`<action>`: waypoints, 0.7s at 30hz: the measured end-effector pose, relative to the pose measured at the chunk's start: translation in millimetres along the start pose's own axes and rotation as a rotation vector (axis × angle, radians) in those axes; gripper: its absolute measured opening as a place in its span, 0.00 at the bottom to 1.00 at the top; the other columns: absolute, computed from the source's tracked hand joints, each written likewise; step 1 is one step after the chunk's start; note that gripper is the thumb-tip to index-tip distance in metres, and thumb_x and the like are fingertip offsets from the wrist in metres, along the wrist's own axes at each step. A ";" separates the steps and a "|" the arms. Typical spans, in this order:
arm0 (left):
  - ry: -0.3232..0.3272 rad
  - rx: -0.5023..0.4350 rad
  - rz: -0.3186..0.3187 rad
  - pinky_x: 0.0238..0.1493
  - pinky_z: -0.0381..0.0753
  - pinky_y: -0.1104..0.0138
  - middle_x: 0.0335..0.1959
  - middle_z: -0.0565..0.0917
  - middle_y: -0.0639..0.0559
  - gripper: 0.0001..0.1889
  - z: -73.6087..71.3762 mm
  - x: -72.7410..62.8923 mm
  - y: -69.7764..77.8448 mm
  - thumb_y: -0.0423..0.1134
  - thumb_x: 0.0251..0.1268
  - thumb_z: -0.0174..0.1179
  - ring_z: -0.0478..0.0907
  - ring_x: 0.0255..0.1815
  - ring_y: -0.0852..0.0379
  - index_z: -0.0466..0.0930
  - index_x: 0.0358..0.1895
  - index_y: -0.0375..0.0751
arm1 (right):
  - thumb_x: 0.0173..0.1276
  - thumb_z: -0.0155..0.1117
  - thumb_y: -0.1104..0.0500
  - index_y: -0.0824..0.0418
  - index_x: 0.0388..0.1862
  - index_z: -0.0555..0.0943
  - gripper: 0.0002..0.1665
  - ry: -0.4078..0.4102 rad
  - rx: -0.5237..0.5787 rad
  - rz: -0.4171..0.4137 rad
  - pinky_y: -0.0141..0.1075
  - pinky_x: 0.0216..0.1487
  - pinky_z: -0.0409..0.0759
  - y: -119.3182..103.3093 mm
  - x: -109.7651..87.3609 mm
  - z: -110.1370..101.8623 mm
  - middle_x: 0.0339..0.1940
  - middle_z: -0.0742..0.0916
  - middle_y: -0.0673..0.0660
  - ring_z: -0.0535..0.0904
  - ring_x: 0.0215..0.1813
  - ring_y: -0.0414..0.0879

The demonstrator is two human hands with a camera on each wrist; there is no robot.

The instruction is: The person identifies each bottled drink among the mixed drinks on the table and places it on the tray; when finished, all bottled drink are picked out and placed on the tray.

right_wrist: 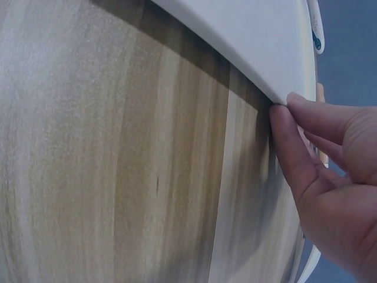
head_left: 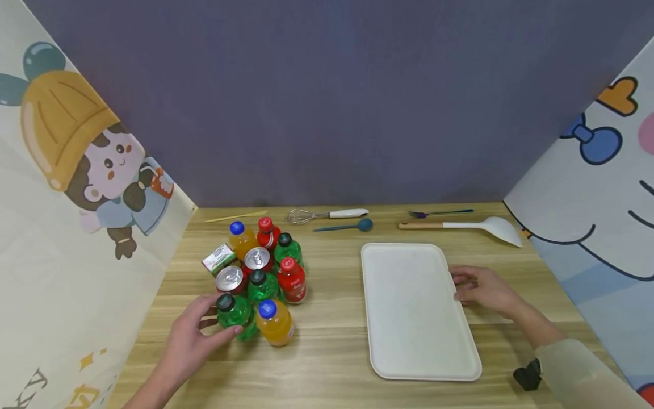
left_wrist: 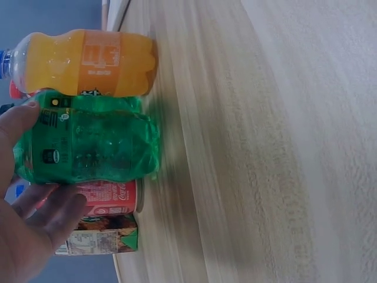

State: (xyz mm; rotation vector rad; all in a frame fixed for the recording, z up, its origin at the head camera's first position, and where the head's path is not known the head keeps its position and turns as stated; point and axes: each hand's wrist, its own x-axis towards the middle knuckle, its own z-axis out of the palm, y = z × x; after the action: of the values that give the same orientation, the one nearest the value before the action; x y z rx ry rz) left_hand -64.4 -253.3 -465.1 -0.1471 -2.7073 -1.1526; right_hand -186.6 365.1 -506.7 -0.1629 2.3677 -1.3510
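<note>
My left hand [head_left: 191, 335] is around a green soda bottle [head_left: 236, 315] with a black cap, which stands at the near left of a drink cluster. In the left wrist view the thumb lies over the label near the top, the fingers along the opposite side. Beside it stands an orange soda bottle [left_wrist: 88, 62] with a blue cap. Over on the right, my right hand [head_left: 482, 288] pinches the long right edge of a white rectangular tray [head_left: 419, 312]. Thumb and fingertip meet at that edge in the right wrist view, with shadow below it.
Behind the green bottle crowd red soda cans [head_left: 258, 259], red-capped bottles [head_left: 292, 281], more green bottles and a drink carton [head_left: 218, 259]. Along the back wall lie a whisk [head_left: 327, 215], a blue spoon [head_left: 339, 226], a fork [head_left: 440, 213] and a white ladle [head_left: 460, 225].
</note>
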 end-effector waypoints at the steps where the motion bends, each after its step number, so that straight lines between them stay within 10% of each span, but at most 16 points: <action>1: 0.004 -0.008 0.004 0.44 0.89 0.65 0.50 0.85 0.52 0.31 0.5 -0.1 -0.2 0.41 0.46 0.83 0.81 0.46 0.64 0.82 0.57 0.45 | 0.66 0.71 0.67 0.77 0.75 0.63 0.43 -0.004 0.005 -0.003 0.38 0.45 0.88 0.6 0.0 -0.2 0.58 0.80 0.74 0.85 0.50 0.48; 10: 0.014 -0.028 -0.012 0.48 0.88 0.58 0.52 0.82 0.55 0.32 8.6 -5.7 -3.0 0.40 0.45 0.84 0.78 0.51 0.71 0.81 0.56 0.48 | 0.67 0.70 0.68 0.78 0.75 0.62 0.42 -0.018 0.053 -0.010 0.40 0.45 0.89 5.2 -0.2 -1.7 0.58 0.80 0.75 0.86 0.49 0.48; 21: 0.032 -0.026 0.008 0.43 0.86 0.73 0.57 0.85 0.49 0.34 9.3 -9.0 1.6 0.37 0.44 0.84 0.77 0.51 0.75 0.81 0.60 0.43 | 0.68 0.69 0.67 0.77 0.76 0.61 0.42 -0.026 0.072 0.001 0.41 0.46 0.89 4.0 1.0 -1.5 0.59 0.80 0.75 0.86 0.50 0.50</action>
State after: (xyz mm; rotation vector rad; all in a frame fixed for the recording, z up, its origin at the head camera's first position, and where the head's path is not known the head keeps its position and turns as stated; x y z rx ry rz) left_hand -56.6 -245.6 -472.2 -0.1412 -2.6623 -1.1781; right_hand -187.7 368.1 -509.7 -0.1578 2.2940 -1.4235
